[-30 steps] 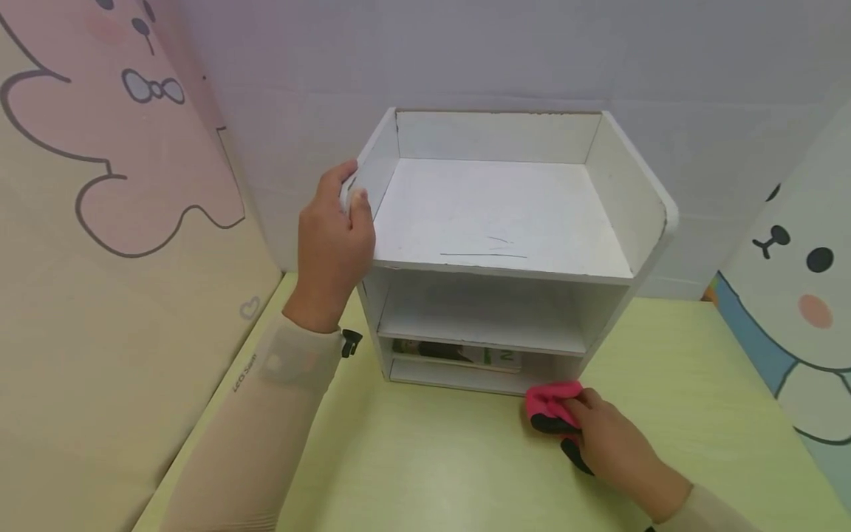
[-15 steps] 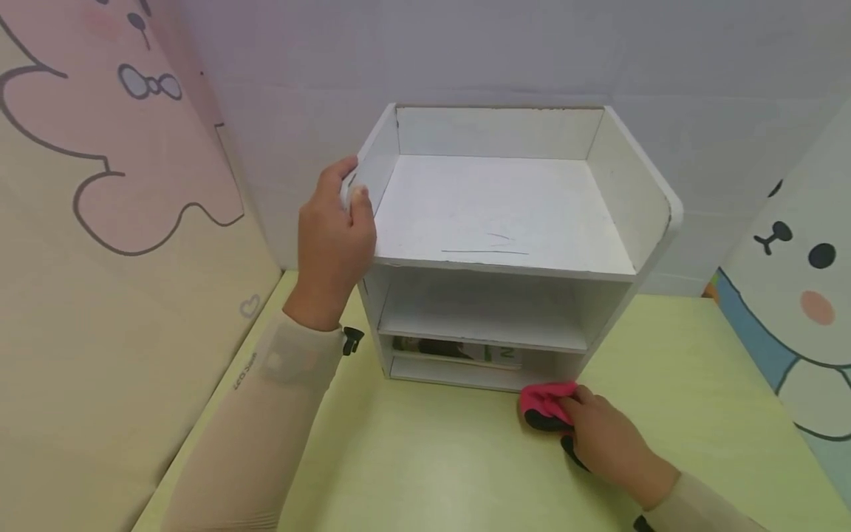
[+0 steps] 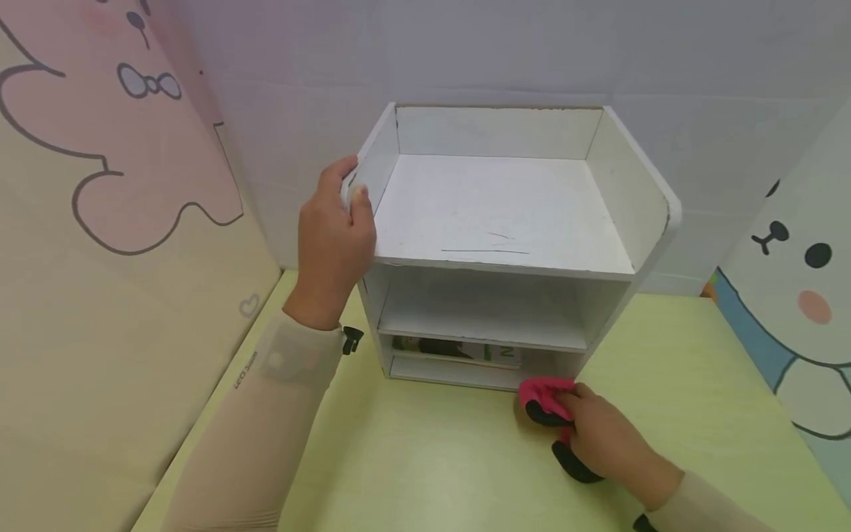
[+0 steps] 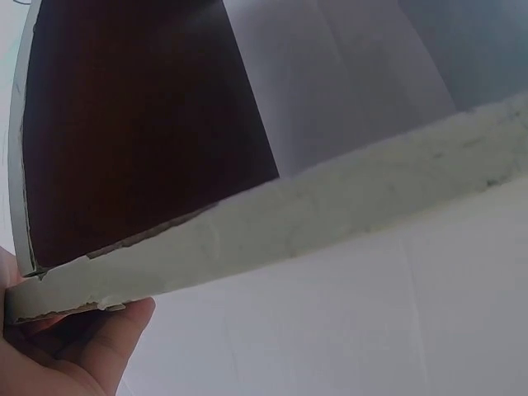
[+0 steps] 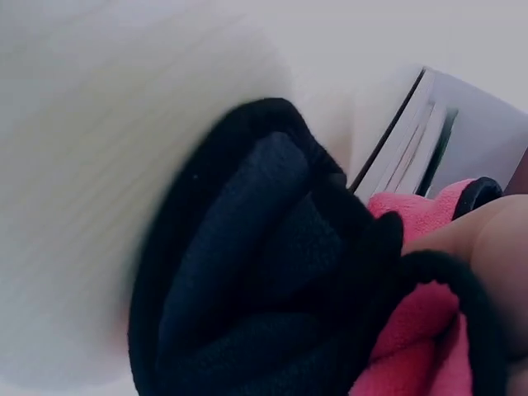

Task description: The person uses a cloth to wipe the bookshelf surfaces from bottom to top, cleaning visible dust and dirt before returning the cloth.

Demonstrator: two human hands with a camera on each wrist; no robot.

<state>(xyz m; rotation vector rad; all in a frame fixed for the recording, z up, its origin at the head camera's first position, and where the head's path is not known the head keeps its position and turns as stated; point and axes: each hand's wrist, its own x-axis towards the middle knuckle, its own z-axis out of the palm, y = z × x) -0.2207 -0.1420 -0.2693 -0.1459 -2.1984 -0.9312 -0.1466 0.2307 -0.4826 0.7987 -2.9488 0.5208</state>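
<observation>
A white shelf unit (image 3: 505,207) stands on the pale yellow-green table, with a walled top and two compartments below. My left hand (image 3: 334,244) grips its left side panel; in the left wrist view, fingers (image 4: 115,342) curl round the panel's chipped edge. Down at the unit's lower right front corner, my right hand (image 3: 608,436) holds a bunched pink cloth (image 3: 541,391) with a dark reverse side and black edging. Close up in the right wrist view, the dark side of the cloth (image 5: 256,247) hangs in a loose fold and hides most of the fingers.
A book or magazine (image 3: 465,351) lies in the bottom compartment. The table (image 3: 412,458) extends in front of the unit. A cartoon-printed panel (image 3: 153,310) rises at the left, another (image 3: 811,295) at the right, and a pale wall (image 3: 505,52) stands behind.
The cloth and my right hand have shifted slightly left along the unit's bottom front edge. A dark flap of the cloth now shows more below the hand. My left hand keeps its hold.
</observation>
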